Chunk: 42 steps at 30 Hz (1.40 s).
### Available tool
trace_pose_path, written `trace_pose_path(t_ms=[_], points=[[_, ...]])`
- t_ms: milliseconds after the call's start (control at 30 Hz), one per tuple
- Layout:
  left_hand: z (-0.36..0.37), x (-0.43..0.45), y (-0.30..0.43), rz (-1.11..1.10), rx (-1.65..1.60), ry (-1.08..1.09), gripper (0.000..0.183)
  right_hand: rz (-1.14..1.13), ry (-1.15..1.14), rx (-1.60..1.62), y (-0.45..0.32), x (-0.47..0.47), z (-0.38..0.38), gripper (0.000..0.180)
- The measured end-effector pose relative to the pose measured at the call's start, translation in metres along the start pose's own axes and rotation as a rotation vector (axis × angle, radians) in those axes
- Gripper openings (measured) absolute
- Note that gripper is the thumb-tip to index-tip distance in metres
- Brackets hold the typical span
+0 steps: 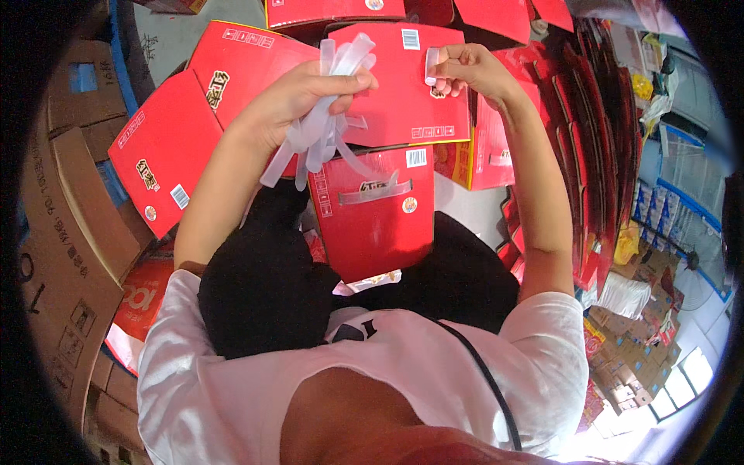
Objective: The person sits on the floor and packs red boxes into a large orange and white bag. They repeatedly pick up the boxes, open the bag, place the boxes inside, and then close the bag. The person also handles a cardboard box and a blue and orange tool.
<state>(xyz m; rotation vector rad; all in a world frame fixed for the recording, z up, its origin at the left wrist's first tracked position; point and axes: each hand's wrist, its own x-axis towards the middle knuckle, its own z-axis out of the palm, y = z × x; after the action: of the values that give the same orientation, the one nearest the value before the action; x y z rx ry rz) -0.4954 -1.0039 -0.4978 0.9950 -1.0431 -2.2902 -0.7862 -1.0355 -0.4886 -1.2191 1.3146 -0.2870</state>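
Note:
My left hand (299,96) grips a bunch of translucent plastic carry handles (318,136), their ends fanning out above and below the fist. In my right hand (479,72) a single translucent plastic strip (431,65) is pinched between thumb and fingers. That hand is over the right part of a red printed carton (395,99); whether the strip touches the carton I cannot tell. Nearer to me, between my knees, stands another red carton (378,232) with a clear plastic handle (375,192) lying across its top face. Loose handle ends from the bunch hang over this carton's far edge.
More red cartons lie at the left (174,151) and upper left (256,70). Flattened red cartons (575,133) stand in a dense row at the right. A large brown cardboard box (64,232) borders the left side. Stacked brown boxes (628,354) fill the lower right.

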Motion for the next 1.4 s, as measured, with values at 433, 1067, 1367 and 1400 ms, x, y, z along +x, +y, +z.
trace_pose_path(t_ms=[433,1067,1367,1400], points=[[-0.015,-0.129,0.043,0.275,-0.360,-0.113,0.025,-0.034,0.021,-0.089,0.038,-0.033,0.009,0.012],[0.104,0.111,0.027,0.302,1.974,-0.159,0.025,-0.209,0.566,-0.541,0.081,-0.055,0.047,0.036],[0.111,0.108,-0.003,0.337,1.822,-0.142,0.031,-0.334,0.246,0.057,0.087,-0.067,0.035,0.027],[0.108,0.105,-0.002,0.360,1.794,-0.089,0.031,-0.357,0.240,0.103,0.081,-0.066,0.032,0.027]])
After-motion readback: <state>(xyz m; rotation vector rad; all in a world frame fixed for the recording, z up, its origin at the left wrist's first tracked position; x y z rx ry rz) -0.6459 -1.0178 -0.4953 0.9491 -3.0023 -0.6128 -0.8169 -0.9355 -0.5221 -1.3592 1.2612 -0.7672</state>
